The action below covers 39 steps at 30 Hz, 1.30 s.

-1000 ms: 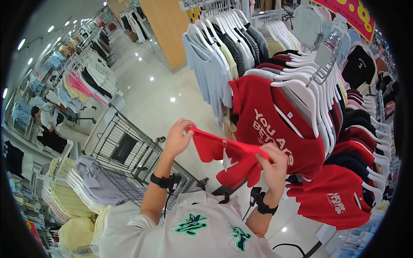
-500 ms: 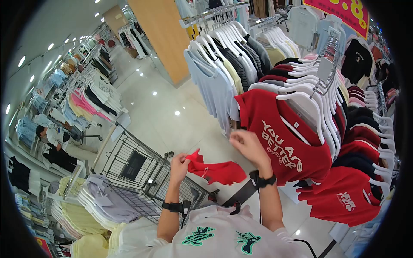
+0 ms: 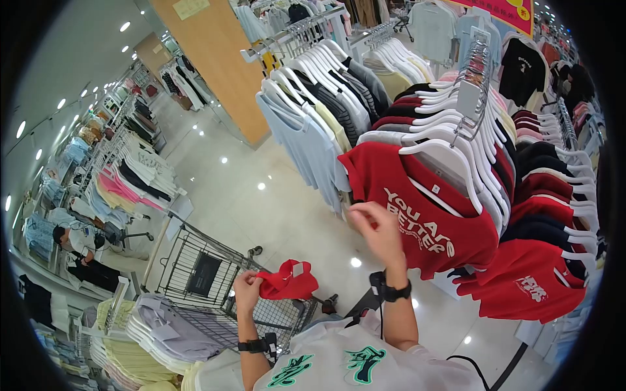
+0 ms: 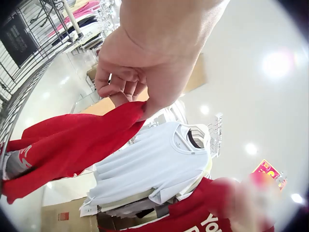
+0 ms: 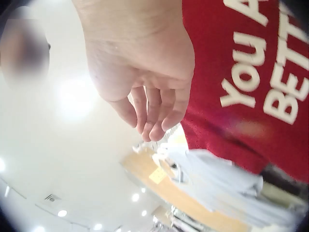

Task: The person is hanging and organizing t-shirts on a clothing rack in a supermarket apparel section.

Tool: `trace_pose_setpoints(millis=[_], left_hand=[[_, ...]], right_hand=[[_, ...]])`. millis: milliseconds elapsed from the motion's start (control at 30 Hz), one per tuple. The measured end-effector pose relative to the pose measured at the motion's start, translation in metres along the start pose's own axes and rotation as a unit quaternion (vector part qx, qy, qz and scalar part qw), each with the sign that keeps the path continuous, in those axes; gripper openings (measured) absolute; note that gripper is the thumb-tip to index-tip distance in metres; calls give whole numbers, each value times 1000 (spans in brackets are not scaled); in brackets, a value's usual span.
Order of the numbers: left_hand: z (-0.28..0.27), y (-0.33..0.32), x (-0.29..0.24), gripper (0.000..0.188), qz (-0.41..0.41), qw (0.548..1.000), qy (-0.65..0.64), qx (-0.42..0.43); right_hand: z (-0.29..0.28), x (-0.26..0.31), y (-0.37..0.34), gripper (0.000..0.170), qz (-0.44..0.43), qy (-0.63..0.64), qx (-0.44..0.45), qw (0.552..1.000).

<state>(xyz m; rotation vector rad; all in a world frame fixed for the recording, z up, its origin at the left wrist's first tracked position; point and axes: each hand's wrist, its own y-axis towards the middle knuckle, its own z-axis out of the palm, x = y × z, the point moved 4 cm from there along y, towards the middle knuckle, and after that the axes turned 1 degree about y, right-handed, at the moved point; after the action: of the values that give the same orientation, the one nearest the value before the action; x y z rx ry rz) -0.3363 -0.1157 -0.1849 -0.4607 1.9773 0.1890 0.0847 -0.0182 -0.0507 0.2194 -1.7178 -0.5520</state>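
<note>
My left hand [image 3: 247,293] pinches one end of a small red cloth [image 3: 290,281], which hangs out to the right beside the cart. In the left wrist view, the red cloth [image 4: 72,145] droops from between thumb and fingers of the left hand [image 4: 140,67]. My right hand [image 3: 380,236] is raised in front of a red shirt with white lettering [image 3: 424,218] on a white hanger. Seen from the right wrist, the right hand [image 5: 145,77] has loosely bent fingers holding nothing, beside the red shirt [image 5: 231,87].
A black wire shopping cart [image 3: 195,267] stands at the left. Racks of hanging shirts [image 3: 303,133] are ahead and to the right, with lilac shirts [image 3: 173,319] at lower left. Another person [image 3: 81,247] is at far left. Shiny floor [image 3: 261,176] runs between.
The right hand has let go of the red cloth and moved beside the hanging red shirt. The cloth, still in the left hand, has moved lower and left over the cart's side.
</note>
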Motion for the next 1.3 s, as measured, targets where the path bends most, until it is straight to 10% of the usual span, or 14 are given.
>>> trace_pose_setpoints(millis=[267, 333, 533, 1067, 1300], left_hand=[[43, 14, -17, 7, 14, 993, 49, 109], [58, 19, -21, 8, 17, 990, 48, 132], [97, 29, -34, 9, 49, 979, 98, 173], [133, 14, -63, 9, 102, 961, 14, 257], [136, 12, -53, 11, 105, 954, 21, 278]], right_hand=[[-187, 64, -42, 7, -109, -151, -463, 867], [-206, 62, -46, 10, -56, -301, -439, 845], [-198, 31, -66, 12, 52, -139, -369, 917], [-216, 23, -53, 27, 103, -150, -364, 914], [-208, 40, -39, 26, 102, -268, -224, 932]])
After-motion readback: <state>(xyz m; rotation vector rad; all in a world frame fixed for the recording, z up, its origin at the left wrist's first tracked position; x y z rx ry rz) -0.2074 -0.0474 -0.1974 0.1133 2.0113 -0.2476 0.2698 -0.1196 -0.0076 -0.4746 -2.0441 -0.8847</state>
